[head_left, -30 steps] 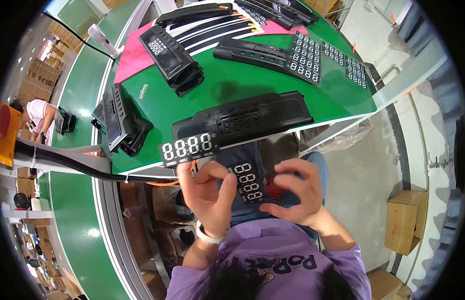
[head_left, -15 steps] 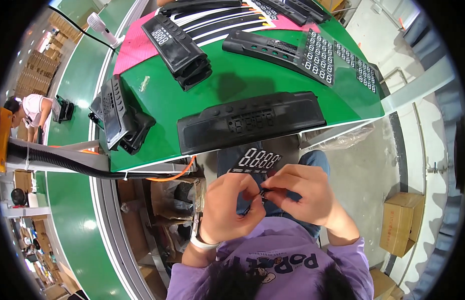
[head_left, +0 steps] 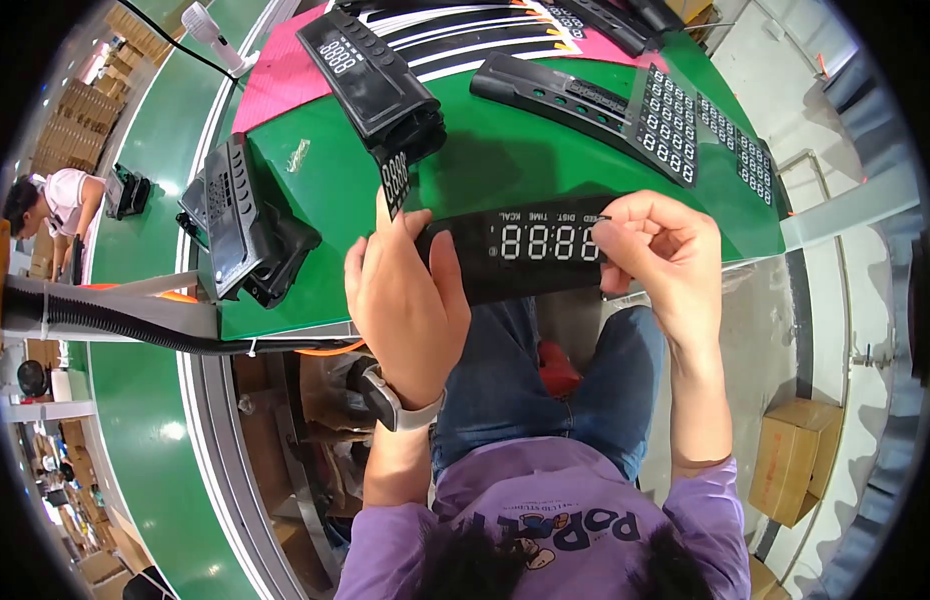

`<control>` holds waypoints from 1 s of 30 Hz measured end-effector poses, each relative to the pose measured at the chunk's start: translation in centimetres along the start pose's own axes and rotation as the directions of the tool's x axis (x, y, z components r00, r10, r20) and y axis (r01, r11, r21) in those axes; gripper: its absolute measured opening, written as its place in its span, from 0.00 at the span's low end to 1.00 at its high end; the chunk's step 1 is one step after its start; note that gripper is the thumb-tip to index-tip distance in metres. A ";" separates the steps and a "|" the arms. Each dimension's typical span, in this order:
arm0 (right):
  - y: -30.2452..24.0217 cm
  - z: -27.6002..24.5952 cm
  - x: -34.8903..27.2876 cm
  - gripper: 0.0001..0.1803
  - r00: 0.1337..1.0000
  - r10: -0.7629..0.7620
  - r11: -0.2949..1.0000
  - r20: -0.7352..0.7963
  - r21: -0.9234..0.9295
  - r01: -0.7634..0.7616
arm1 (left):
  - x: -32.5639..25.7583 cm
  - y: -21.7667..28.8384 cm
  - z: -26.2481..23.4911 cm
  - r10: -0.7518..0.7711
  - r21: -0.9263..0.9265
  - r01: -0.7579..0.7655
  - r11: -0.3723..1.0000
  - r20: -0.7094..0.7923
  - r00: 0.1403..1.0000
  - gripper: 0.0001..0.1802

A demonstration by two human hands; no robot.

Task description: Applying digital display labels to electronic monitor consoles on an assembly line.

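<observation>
A long display panel (head_left: 525, 255) lies across the near edge of the tabletop (head_left: 505, 170), with the left hand (head_left: 405, 300) on its left end and the right hand (head_left: 655, 250) on its right end. Behind it, to the left, stands a stack of housings (head_left: 375, 85); farther left sits another stack (head_left: 240, 230). Behind to the right lies a long housing (head_left: 555, 90), with sheets of digit stickers (head_left: 675, 125) just right of it.

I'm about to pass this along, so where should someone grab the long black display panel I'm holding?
Probably by its two short ends, coming in from the sides, as the left hand and right hand do now. The panel is long, thin and flat, and an end grip keeps fingers off the digit window in the middle.
</observation>
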State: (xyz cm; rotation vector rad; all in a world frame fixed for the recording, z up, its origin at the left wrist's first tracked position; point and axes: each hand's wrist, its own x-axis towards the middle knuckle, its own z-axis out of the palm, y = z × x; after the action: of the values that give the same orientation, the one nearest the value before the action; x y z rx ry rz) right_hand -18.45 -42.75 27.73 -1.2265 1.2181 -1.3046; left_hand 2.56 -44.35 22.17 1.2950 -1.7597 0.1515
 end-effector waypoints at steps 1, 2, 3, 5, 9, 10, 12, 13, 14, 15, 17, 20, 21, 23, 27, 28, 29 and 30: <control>0.3 0.1 0.1 0.03 1.000 0.016 1.000 0.004 0.008 -0.016 | -0.2 -0.1 0.0 -0.046 -0.030 0.046 0.998 0.013 0.999 0.14; 0.7 0.2 0.1 0.03 0.999 0.034 0.999 0.008 0.016 -0.034 | -0.2 -0.2 0.2 -0.005 -0.014 0.005 1.000 -0.013 1.000 0.13; 0.8 0.2 0.1 0.03 0.999 0.046 0.999 0.013 0.014 -0.046 | -0.3 -0.3 0.3 -0.016 -0.011 0.016 1.000 -0.006 1.000 0.13; 0.6 0.2 -0.1 0.03 0.998 0.047 0.999 0.047 0.014 -0.047 | -0.5 -0.5 0.5 -0.006 -0.041 0.003 0.999 -0.088 0.996 0.12; 0.3 0.5 -0.7 0.04 0.999 0.040 0.994 0.022 -0.099 -0.037 | -0.4 -0.7 0.6 0.029 -0.046 -0.033 0.998 -0.085 0.996 0.12; 0.3 0.6 -0.8 0.04 0.999 0.050 0.994 0.021 -0.102 -0.047 | -0.3 -0.7 0.6 0.033 -0.057 -0.037 0.998 -0.071 0.997 0.12; 0.2 0.8 -0.8 0.04 0.999 0.040 0.990 0.001 -0.133 -0.039 | -0.5 -0.9 0.8 0.020 -0.084 -0.027 0.996 -0.081 0.996 0.12; 0.2 0.9 -0.8 0.04 0.999 0.046 0.990 0.002 -0.134 -0.045 | -0.5 -0.9 0.8 0.013 -0.109 -0.024 0.994 -0.099 0.995 0.12; 0.1 0.9 -0.8 0.04 0.999 0.053 0.988 0.000 -0.143 -0.053 | -0.5 -0.7 0.7 -0.005 -0.113 -0.004 0.994 -0.080 0.997 0.12; 0.2 0.9 -0.8 0.04 0.998 0.061 0.987 -0.004 -0.152 -0.061 | -0.6 -0.8 0.8 -0.008 -0.114 0.000 0.994 -0.076 0.997 0.12; 0.3 0.9 -0.9 0.04 0.998 0.063 0.984 -0.010 -0.165 -0.064 | -0.7 -1.1 1.0 0.018 -0.134 -0.032 0.990 -0.109 0.994 0.12; 0.2 1.0 -1.0 0.04 0.998 0.065 0.981 -0.015 -0.181 -0.066 | -0.7 -1.0 0.7 -0.007 -0.138 -0.004 0.990 -0.077 0.997 0.14; 0.2 1.0 -1.1 0.04 0.998 0.063 0.980 -0.018 -0.187 -0.065 | -0.7 -1.0 0.7 -0.013 -0.151 0.001 0.989 -0.077 0.997 0.14; 0.2 1.0 -1.1 0.04 0.998 0.061 0.976 -0.023 -0.209 -0.065 | -0.7 -1.1 0.9 -0.005 -0.149 -0.007 0.989 -0.074 0.997 0.14; 0.1 1.1 -1.1 0.04 0.997 0.071 0.970 -0.037 -0.231 -0.077 | -0.8 -1.3 0.9 0.029 -0.145 -0.043 0.988 -0.099 0.995 0.14; 0.1 1.1 -1.1 0.04 0.997 0.070 0.970 -0.041 -0.232 -0.077 | -0.8 -1.3 0.9 0.030 -0.143 -0.043 0.989 -0.095 0.995 0.14; 0.1 1.1 -1.1 0.04 0.997 0.065 0.969 -0.044 -0.234 -0.073 | -0.8 -1.1 0.7 0.031 -0.146 -0.045 0.988 -0.095 0.995 0.14; 0.2 1.2 -1.1 0.04 0.997 0.059 0.970 -0.045 -0.235 -0.068 | -0.7 -1.0 0.4 0.020 -0.137 -0.029 0.990 -0.064 0.998 0.15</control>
State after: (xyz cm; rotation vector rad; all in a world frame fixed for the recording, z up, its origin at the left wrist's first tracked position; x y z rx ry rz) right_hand -17.23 -41.74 27.48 -1.3229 1.4616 -1.1648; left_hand 3.09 -44.57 21.07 1.1576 -1.7031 0.0819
